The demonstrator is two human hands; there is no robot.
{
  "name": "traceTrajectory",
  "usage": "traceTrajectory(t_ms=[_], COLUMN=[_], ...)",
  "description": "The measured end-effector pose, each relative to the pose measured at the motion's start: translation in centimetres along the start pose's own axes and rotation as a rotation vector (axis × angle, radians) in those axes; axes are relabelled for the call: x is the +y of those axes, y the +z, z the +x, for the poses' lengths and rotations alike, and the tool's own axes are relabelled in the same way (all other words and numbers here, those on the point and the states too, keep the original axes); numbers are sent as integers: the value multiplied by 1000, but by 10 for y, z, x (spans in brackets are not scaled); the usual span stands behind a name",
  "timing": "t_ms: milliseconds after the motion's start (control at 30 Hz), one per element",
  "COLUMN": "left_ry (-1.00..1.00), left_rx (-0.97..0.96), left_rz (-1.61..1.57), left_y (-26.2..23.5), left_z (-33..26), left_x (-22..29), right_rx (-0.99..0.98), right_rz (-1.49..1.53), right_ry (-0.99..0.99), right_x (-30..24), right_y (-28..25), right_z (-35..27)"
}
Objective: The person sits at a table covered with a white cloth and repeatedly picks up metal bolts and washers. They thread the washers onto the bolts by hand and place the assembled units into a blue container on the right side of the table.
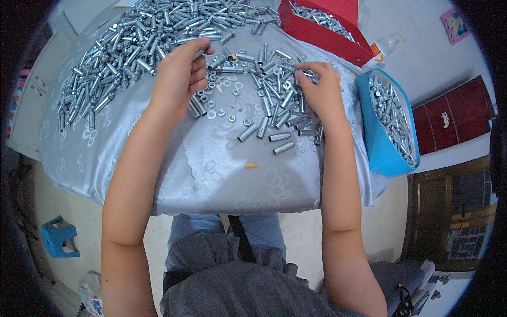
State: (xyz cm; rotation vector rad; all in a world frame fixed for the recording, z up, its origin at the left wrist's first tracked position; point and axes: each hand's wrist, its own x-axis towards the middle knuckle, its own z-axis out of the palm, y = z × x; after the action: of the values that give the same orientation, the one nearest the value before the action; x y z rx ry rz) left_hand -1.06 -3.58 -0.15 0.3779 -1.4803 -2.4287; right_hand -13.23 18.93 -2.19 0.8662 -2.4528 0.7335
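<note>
Silver patterned tablecloth (179, 174) underlies the flat washers (212, 113). Left of the washers, assembled sleeve anchors (127, 58) form a large pile. The left hand (182, 74) is positioned just left of the washers; its fingers are curled, with thumb and forefinger pinching one metal cylinder (198, 54). Loose metal tubes (283, 147) lie right of the washers. The right hand (322, 87) reaches over these tubes, right of the washers; thumb and forefinger stand slightly apart, and whether they grip a part cannot be determined. Farther right of the washers, a blue bin (377, 142) contains metal anchors.
</note>
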Motion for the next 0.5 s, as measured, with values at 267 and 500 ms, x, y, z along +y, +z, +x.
traceTrajectory(t_ms=[267, 500], left_ry=[26, 38], left_rx=[68, 67], left_rz=[107, 161], left_y=[5, 6], left_z=[3, 2], left_x=[-7, -9], right_rx=[-17, -273], right_rz=[25, -326], right_ry=[-186, -133], right_x=[-41, -69], right_y=[29, 43], right_z=[1, 35])
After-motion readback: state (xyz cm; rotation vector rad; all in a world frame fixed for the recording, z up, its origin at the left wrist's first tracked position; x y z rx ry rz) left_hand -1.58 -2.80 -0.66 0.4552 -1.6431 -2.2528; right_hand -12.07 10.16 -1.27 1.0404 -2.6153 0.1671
